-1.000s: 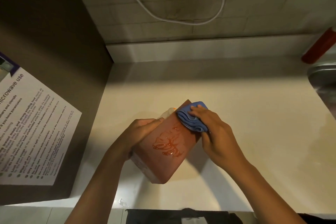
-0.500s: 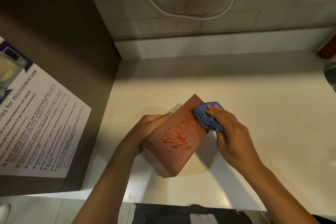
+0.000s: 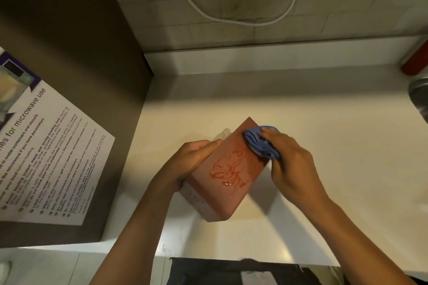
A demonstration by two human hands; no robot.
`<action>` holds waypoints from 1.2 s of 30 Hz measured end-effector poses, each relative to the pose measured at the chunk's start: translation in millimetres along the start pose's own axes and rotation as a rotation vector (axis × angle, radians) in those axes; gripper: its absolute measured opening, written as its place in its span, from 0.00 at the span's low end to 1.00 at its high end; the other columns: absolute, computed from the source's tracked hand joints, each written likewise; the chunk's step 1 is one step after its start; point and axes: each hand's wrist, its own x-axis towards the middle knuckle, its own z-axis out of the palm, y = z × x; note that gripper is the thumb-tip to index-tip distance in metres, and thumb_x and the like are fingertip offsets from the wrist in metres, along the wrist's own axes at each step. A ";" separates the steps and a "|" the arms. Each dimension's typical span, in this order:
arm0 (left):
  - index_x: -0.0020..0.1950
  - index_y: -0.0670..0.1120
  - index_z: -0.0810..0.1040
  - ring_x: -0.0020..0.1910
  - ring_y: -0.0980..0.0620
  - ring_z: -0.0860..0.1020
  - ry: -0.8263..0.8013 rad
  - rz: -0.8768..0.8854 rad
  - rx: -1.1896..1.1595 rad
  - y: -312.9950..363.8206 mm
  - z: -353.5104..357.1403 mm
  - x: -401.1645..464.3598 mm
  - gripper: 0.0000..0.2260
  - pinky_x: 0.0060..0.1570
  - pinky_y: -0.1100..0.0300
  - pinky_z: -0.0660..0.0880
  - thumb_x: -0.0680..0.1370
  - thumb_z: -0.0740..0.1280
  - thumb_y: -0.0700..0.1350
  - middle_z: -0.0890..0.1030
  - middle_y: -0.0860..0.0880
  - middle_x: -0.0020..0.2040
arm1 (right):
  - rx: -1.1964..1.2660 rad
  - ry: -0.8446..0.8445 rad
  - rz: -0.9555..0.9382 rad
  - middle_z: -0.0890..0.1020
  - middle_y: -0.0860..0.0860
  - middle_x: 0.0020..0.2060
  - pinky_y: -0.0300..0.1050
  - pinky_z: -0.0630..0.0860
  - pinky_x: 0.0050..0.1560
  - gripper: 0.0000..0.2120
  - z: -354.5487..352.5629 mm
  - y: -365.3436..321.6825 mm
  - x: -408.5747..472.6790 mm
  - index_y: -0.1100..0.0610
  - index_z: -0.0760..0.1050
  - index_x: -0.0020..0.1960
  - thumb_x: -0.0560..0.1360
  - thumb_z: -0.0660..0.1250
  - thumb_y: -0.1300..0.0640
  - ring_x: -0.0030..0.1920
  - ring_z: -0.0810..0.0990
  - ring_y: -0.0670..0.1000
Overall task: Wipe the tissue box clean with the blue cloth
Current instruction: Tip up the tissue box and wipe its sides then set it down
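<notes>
While the left hand [image 3: 193, 159] curls its fingers [image 3: 208, 146] round the left side of the reddish tissue box [image 3: 228, 194], the box lies tilted on the pale tabletop [image 3: 324, 146], a red sticky smear [image 3: 228, 172] across its upward face. The right hand [image 3: 291, 164] grips the bunched blue cloth [image 3: 259, 143] against the box's far right corner. A tissue [image 3: 222, 134] pokes out behind.
</notes>
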 end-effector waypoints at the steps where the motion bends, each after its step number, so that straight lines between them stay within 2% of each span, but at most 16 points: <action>1: 0.53 0.44 0.82 0.43 0.44 0.84 -0.005 -0.004 0.003 0.9 0.7 0.2 0.30 0.49 0.49 0.80 0.70 0.68 0.70 0.86 0.40 0.50 | 0.011 0.007 0.013 0.79 0.57 0.61 0.44 0.69 0.62 0.25 -0.2 -2.4 7.8 0.62 0.76 0.64 0.69 0.64 0.76 0.60 0.78 0.60; 3: 0.55 0.42 0.82 0.43 0.44 0.83 0.000 -0.003 -0.019 1.4 1.3 0.7 0.30 0.47 0.50 0.78 0.72 0.68 0.68 0.85 0.38 0.50 | 0.040 0.010 0.016 0.79 0.57 0.62 0.44 0.69 0.63 0.23 4.2 -12.8 16.6 0.62 0.76 0.64 0.71 0.63 0.74 0.61 0.77 0.59; 5: 0.55 0.38 0.80 0.43 0.43 0.81 0.020 0.005 -0.038 1.0 1.0 0.7 0.33 0.48 0.50 0.76 0.69 0.70 0.68 0.84 0.38 0.47 | 0.052 -0.008 0.001 0.78 0.58 0.63 0.50 0.70 0.66 0.22 10.9 -22.9 11.3 0.63 0.75 0.64 0.71 0.64 0.74 0.63 0.76 0.60; 8: 0.56 0.37 0.80 0.45 0.39 0.82 0.030 0.013 -0.041 -1.7 -0.7 0.1 0.30 0.52 0.46 0.79 0.73 0.70 0.64 0.85 0.39 0.47 | 0.039 -0.070 -0.043 0.76 0.59 0.64 0.56 0.70 0.66 0.23 12.3 -20.1 -8.3 0.63 0.75 0.65 0.71 0.67 0.73 0.65 0.75 0.60; 11: 0.54 0.44 0.84 0.49 0.38 0.85 0.014 0.010 -0.034 -4.2 -1.4 -1.3 0.25 0.57 0.42 0.79 0.73 0.69 0.65 0.86 0.38 0.51 | -0.008 -0.044 -0.025 0.78 0.60 0.61 0.53 0.70 0.64 0.24 1.5 -3.8 -5.4 0.64 0.76 0.63 0.68 0.67 0.76 0.61 0.78 0.62; 14: 0.52 0.49 0.85 0.45 0.43 0.86 -0.006 0.006 -0.023 -2.4 1.1 -1.1 0.26 0.52 0.47 0.81 0.69 0.69 0.69 0.87 0.43 0.47 | -0.012 -0.004 0.031 0.79 0.60 0.61 0.49 0.70 0.64 0.23 -0.9 -2.5 12.9 0.64 0.76 0.63 0.70 0.64 0.76 0.60 0.78 0.62; 16: 0.52 0.49 0.86 0.44 0.44 0.86 0.006 -0.003 -0.032 -1.0 1.4 -1.4 0.26 0.52 0.46 0.81 0.68 0.69 0.69 0.87 0.42 0.47 | 0.008 -0.019 0.026 0.78 0.59 0.63 0.49 0.69 0.66 0.23 5.1 -12.9 17.8 0.63 0.76 0.64 0.71 0.63 0.75 0.63 0.76 0.60; 20: 0.54 0.42 0.84 0.54 0.32 0.83 0.055 -0.017 -0.064 -2.1 0.2 -3.6 0.27 0.62 0.35 0.75 0.69 0.71 0.64 0.84 0.35 0.53 | 0.049 -0.090 -0.049 0.76 0.58 0.65 0.48 0.64 0.68 0.24 14.2 -25.6 -0.3 0.62 0.75 0.66 0.71 0.64 0.73 0.66 0.73 0.57; 23: 0.53 0.44 0.85 0.54 0.34 0.83 0.039 -0.009 -0.056 -4.1 1.4 -4.8 0.26 0.60 0.38 0.78 0.70 0.70 0.65 0.86 0.38 0.51 | 0.046 -0.131 -0.069 0.76 0.56 0.65 0.49 0.66 0.68 0.27 5.0 -14.5 -10.0 0.61 0.75 0.66 0.68 0.64 0.75 0.66 0.74 0.56; 27: 0.53 0.50 0.87 0.50 0.39 0.86 0.017 -0.010 -0.043 -3.9 4.4 -2.7 0.22 0.58 0.41 0.80 0.75 0.67 0.67 0.87 0.43 0.50 | 0.019 -0.022 0.027 0.78 0.57 0.62 0.46 0.69 0.65 0.28 0.8 -10.1 6.0 0.61 0.76 0.64 0.67 0.63 0.78 0.62 0.77 0.58; 30: 0.54 0.46 0.86 0.53 0.35 0.84 0.043 -0.012 -0.070 -2.2 7.4 -0.7 0.25 0.60 0.38 0.78 0.73 0.69 0.67 0.86 0.39 0.52 | 0.068 0.001 0.053 0.77 0.56 0.63 0.41 0.66 0.66 0.24 9.0 -30.5 9.3 0.61 0.76 0.64 0.71 0.61 0.75 0.64 0.76 0.56; 32: 0.53 0.43 0.85 0.57 0.34 0.82 0.079 -0.001 -0.086 -4.7 7.5 2.8 0.20 0.62 0.36 0.76 0.76 0.70 0.59 0.85 0.37 0.55 | 0.120 -0.068 0.009 0.75 0.54 0.65 0.35 0.62 0.68 0.22 14.8 -45.2 -2.9 0.62 0.74 0.66 0.74 0.63 0.72 0.66 0.73 0.53; 34: 0.51 0.46 0.85 0.55 0.41 0.83 0.093 -0.007 -0.048 -7.1 6.4 5.1 0.14 0.61 0.41 0.78 0.80 0.68 0.56 0.85 0.40 0.56 | 0.132 -0.129 -0.027 0.75 0.54 0.65 0.32 0.57 0.69 0.20 15.2 -49.6 -17.3 0.62 0.74 0.66 0.74 0.66 0.69 0.66 0.71 0.51; 36: 0.48 0.50 0.88 0.49 0.47 0.86 0.067 -0.022 -0.093 -8.5 5.4 4.7 0.17 0.52 0.51 0.82 0.75 0.71 0.63 0.88 0.46 0.49 | 0.084 -0.168 -0.042 0.76 0.56 0.65 0.36 0.57 0.69 0.21 8.7 -41.5 -22.4 0.62 0.75 0.66 0.73 0.68 0.69 0.65 0.72 0.53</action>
